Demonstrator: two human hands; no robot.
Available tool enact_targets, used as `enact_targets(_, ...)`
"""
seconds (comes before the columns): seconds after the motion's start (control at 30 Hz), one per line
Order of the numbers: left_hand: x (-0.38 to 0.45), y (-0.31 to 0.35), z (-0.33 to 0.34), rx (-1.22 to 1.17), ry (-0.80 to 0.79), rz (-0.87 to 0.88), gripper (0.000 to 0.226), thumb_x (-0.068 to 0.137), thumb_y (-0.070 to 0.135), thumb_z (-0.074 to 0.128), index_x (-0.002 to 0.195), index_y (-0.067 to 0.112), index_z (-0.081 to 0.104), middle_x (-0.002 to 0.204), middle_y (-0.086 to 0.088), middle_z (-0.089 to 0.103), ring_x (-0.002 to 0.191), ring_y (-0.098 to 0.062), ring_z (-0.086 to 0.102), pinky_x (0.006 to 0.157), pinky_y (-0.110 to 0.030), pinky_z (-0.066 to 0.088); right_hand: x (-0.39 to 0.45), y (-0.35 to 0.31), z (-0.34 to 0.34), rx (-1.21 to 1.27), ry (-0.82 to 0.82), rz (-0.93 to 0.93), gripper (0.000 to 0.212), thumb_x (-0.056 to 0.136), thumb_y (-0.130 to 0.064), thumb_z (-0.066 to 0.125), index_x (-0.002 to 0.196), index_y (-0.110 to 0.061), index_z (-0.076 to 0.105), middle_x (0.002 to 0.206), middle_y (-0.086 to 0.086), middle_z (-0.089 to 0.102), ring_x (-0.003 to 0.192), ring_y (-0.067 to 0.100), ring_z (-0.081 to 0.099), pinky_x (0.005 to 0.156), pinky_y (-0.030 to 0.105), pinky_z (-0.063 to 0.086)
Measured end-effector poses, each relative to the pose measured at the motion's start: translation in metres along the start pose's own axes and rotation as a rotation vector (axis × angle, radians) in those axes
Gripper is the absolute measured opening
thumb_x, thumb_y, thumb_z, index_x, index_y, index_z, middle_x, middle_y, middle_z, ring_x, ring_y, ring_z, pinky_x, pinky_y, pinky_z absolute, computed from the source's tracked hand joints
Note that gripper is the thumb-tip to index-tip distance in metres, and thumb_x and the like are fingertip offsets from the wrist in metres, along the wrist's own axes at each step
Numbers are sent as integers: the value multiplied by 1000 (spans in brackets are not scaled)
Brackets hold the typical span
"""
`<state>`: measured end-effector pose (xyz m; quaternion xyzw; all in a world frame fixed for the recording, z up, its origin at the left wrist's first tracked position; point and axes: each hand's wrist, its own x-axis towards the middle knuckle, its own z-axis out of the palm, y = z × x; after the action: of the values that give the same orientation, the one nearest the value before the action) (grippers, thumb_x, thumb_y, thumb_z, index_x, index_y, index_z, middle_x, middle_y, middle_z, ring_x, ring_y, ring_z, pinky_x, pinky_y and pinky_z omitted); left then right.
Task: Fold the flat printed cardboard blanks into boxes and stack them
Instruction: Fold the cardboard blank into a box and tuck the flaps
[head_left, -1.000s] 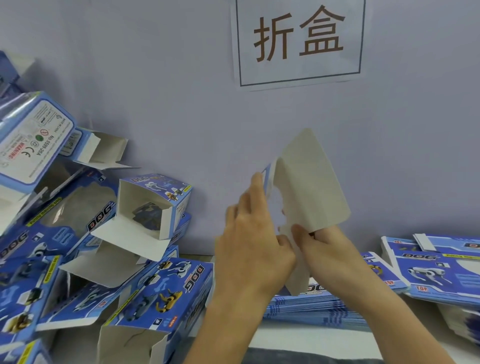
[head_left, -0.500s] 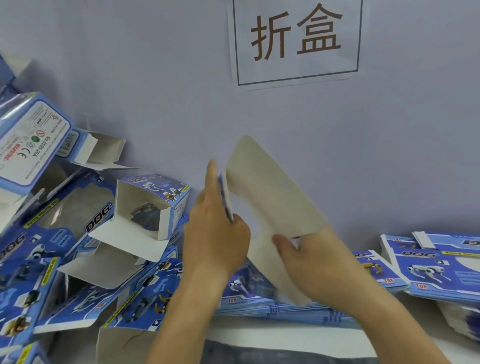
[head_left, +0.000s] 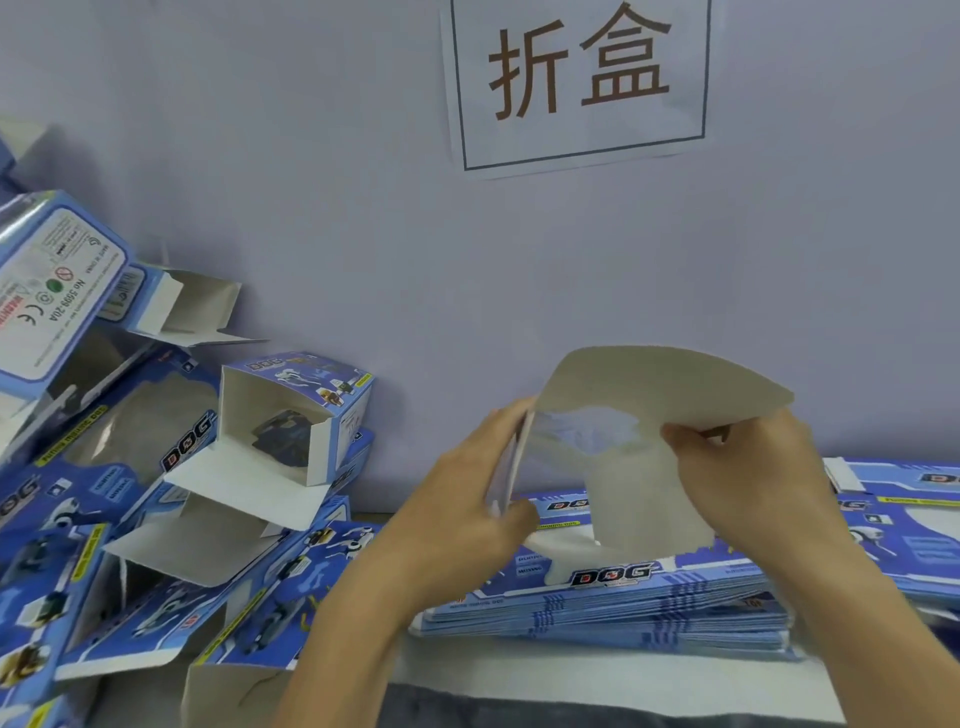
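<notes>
Both hands hold one cardboard blank (head_left: 649, 415) up in front of the wall, above the stack of flat blanks (head_left: 623, 603) that lies on the table (head_left: 571, 680). On the left, the left hand (head_left: 467, 499) clasps the blank's folded edge, fingers behind it and thumb curled round the near side. On the right, the right hand (head_left: 743, 483) pinches the grey unprinted panel between thumb and fingers, and that panel bows upward under the pull. A clear window in the blank shows between the two hands.

The step in hand looks like opening the flattened sleeve into a tube. To do it well, I would keep the left hand firm on the crease and draw the right panel away evenly, so the card turns on its scored lines instead of buckling across the window. Pressure belongs near the creases, not on the film, which would likely dent or pop loose. Once square, the end flaps can be tucked.

Folded boxes (head_left: 296, 415) lie heaped at the left against the wall, several with flaps open. More flat blanks (head_left: 914, 525) sit at the far right. A paper sign (head_left: 576, 78) hangs on the wall above.
</notes>
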<state>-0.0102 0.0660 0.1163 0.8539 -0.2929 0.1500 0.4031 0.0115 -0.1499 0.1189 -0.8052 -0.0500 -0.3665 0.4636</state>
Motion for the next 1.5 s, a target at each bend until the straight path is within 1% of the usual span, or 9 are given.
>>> enact_targets(0.1,0,-7,7,-28,-116,-20,118,66,38,91,151,55,9,152,32,31,138,4,36,115,-39,37,3,1,-8,-23,-35,4,20,86,2,63,68,7,55,69,27,58,56,24,31,45,9,32)
enact_targets(0.2,3,-13,12,81,-104,-11,149,47,36,100,150,55,-7,157,34,14,147,3,17,118,-40,33,5,3,-11,-20,-38,24,20,86,0,64,69,6,54,74,28,60,59,25,32,45,11,32)
enact_targets(0.4,11,-20,16,193,253,178,105,61,27,95,147,36,35,132,26,47,124,3,47,96,-12,41,4,-2,-12,83,-80,53,15,86,-6,69,73,-5,61,70,4,63,60,19,51,49,15,37)
enact_targets(0.53,8,-21,10,123,361,136,108,63,31,93,151,29,30,134,10,47,128,-13,47,104,-25,42,0,-9,-14,394,-192,81,6,84,-44,73,90,-42,75,81,-12,75,72,4,66,62,23,49)
enact_targets(0.67,4,-17,3,-257,442,11,87,59,30,85,137,16,49,117,-2,68,106,-12,68,81,-17,55,-1,-6,-8,777,-561,1,86,60,-80,71,135,-43,56,134,-12,63,124,17,59,97,42,46)
enact_targets(0.77,3,-11,-5,-333,461,7,75,59,43,79,123,9,61,99,7,76,91,-4,71,74,-13,53,-6,-3,2,734,-686,-85,106,53,-69,84,144,-59,31,147,-19,48,134,15,51,101,50,47)
enact_targets(1.03,7,6,10,-564,482,65,53,77,47,72,121,19,63,108,2,76,98,-18,73,73,-23,59,-18,-3,17,587,-452,-143,81,71,-51,77,141,-42,37,113,-21,70,100,2,70,75,10,54)
enact_targets(1.23,8,7,18,-558,356,27,95,69,49,84,149,27,38,132,9,64,113,-3,65,82,-13,53,-16,-5,18,809,-418,12,83,60,-73,75,131,-37,53,120,-4,71,107,20,70,93,44,53)
enact_targets(1.5,9,10,27,-567,355,79,54,74,38,78,122,28,57,108,9,74,99,-11,72,75,-17,56,-15,-6,27,860,-294,74,95,64,-59,73,147,-39,33,124,-5,69,109,23,69,96,55,52)
